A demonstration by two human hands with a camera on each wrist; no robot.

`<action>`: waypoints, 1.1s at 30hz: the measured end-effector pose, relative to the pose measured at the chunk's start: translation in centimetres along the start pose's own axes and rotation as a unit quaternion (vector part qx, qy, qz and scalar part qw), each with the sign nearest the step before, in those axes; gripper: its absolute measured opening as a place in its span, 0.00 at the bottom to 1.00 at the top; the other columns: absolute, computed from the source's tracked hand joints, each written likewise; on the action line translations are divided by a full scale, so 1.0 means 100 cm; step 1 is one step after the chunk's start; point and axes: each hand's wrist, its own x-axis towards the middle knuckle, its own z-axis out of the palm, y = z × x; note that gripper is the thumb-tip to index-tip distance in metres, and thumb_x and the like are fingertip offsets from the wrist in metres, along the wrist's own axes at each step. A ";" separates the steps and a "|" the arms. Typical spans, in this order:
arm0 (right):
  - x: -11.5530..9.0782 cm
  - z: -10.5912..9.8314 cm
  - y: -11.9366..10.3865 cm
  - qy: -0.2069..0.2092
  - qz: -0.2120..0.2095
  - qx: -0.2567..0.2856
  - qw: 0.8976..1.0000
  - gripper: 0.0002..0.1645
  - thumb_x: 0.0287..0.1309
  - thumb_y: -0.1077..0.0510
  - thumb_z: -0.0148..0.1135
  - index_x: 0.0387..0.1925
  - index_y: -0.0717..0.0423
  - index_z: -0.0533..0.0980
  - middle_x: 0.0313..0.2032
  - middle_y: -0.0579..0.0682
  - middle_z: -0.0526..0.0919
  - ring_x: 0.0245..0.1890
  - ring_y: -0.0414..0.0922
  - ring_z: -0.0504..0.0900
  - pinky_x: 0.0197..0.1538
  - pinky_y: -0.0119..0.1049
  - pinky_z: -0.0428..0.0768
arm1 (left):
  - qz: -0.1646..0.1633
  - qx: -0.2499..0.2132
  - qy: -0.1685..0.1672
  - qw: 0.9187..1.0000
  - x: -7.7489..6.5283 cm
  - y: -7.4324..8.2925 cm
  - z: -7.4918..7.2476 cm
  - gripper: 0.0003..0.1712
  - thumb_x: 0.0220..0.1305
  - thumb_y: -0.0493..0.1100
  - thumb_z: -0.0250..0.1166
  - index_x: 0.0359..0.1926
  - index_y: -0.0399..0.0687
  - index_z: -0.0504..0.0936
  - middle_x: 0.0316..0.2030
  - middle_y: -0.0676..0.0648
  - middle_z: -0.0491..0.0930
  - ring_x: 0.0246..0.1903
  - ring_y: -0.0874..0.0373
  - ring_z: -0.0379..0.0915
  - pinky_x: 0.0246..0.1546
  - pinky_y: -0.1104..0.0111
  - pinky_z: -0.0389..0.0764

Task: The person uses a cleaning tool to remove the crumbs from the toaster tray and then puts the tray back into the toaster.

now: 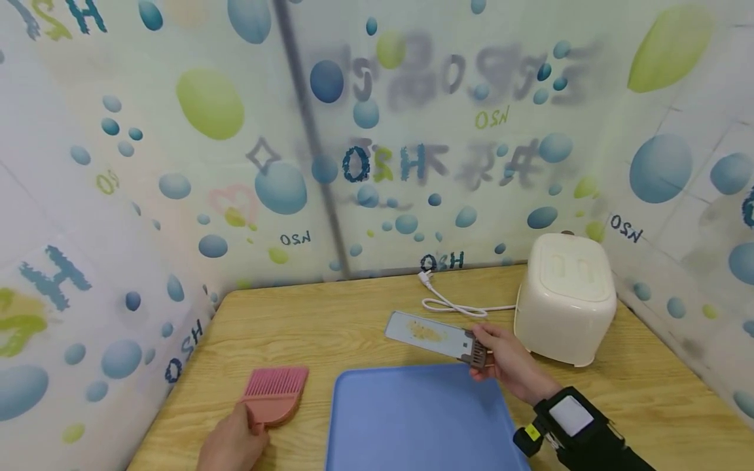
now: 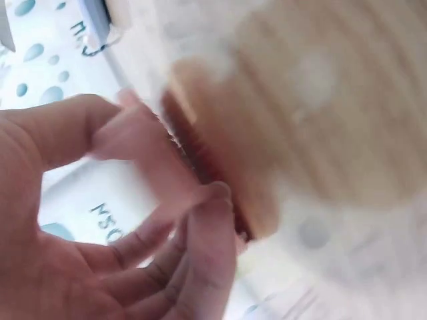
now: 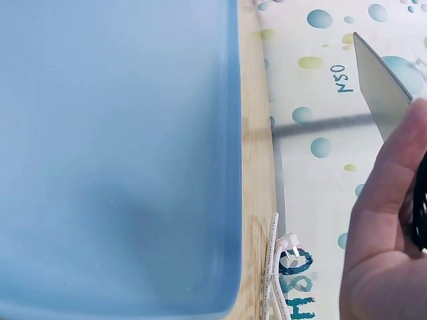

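In the head view, the left hand (image 1: 232,443) grips the pink brush (image 1: 273,398) by its handle, fingers curled closed on it, left of the blue tray (image 1: 418,418). The right hand (image 1: 509,360) pinches the crumb tray (image 1: 406,326) by its brown grip (image 1: 477,355), near the toaster (image 1: 565,297). Tan crumbs (image 1: 428,331) lie on its face — a level, steady hold seems wise, and any brushing is best light, short and low over the blue tray.

In the left wrist view, thumb and fingers pinch the blurred brush; a firm hold should stop it twisting.

In the right wrist view, the crumb tray's end juts past the right hand, apparently tilted — worth flattening.
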 end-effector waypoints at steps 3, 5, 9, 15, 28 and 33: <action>-0.001 0.000 0.000 0.002 0.000 -0.002 1.000 0.31 0.82 0.49 0.37 0.70 0.70 0.58 0.37 0.54 0.80 0.23 0.42 0.83 0.30 0.34 0.84 | 0.012 -0.014 0.007 1.000 -0.002 0.004 -0.008 0.15 0.57 0.39 0.70 0.40 0.38 0.74 0.30 0.45 0.73 0.29 0.53 0.70 0.29 0.64 0.72; -0.001 0.000 0.000 0.002 0.000 -0.004 1.000 0.32 0.82 0.48 0.37 0.70 0.70 0.58 0.37 0.54 0.80 0.23 0.42 0.83 0.30 0.34 0.83 | 0.024 -0.022 0.014 0.999 -0.005 0.007 -0.014 0.16 0.57 0.40 0.69 0.43 0.37 0.75 0.31 0.44 0.72 0.30 0.52 0.69 0.29 0.63 0.72; -0.001 0.000 0.001 -0.002 0.000 -0.008 1.000 0.33 0.82 0.47 0.38 0.72 0.70 0.57 0.37 0.54 0.80 0.24 0.42 0.83 0.31 0.34 0.84 | 0.084 -0.021 0.083 0.993 -0.012 0.011 -0.026 0.15 0.59 0.38 0.69 0.46 0.35 0.80 0.34 0.43 0.75 0.32 0.52 0.71 0.31 0.60 0.75; -0.002 0.000 0.001 -0.002 -0.003 -0.007 1.000 0.35 0.82 0.47 0.38 0.73 0.71 0.55 0.38 0.55 0.79 0.24 0.42 0.83 0.31 0.35 0.84 | 0.169 -0.120 0.240 0.948 -0.018 0.016 -0.039 0.12 0.63 0.38 0.72 0.44 0.36 0.83 0.36 0.41 0.84 0.31 0.53 0.83 0.30 0.66 0.84; -0.005 0.001 0.003 -0.004 -0.001 -0.002 1.000 0.34 0.82 0.49 0.38 0.72 0.72 0.56 0.39 0.56 0.79 0.24 0.43 0.84 0.30 0.34 0.84 | 0.299 -0.114 0.211 0.924 0.016 0.026 -0.045 0.09 0.60 0.43 0.75 0.31 0.50 0.81 0.26 0.56 0.78 0.25 0.64 0.71 0.28 0.71 0.73; -0.005 0.001 0.001 -0.002 -0.003 -0.001 1.000 0.33 0.82 0.48 0.38 0.71 0.72 0.57 0.37 0.55 0.80 0.24 0.43 0.84 0.31 0.35 0.85 | 0.309 -0.104 0.159 0.932 0.028 0.019 -0.046 0.07 0.58 0.42 0.76 0.29 0.53 0.84 0.22 0.57 0.75 0.25 0.64 0.67 0.31 0.70 0.68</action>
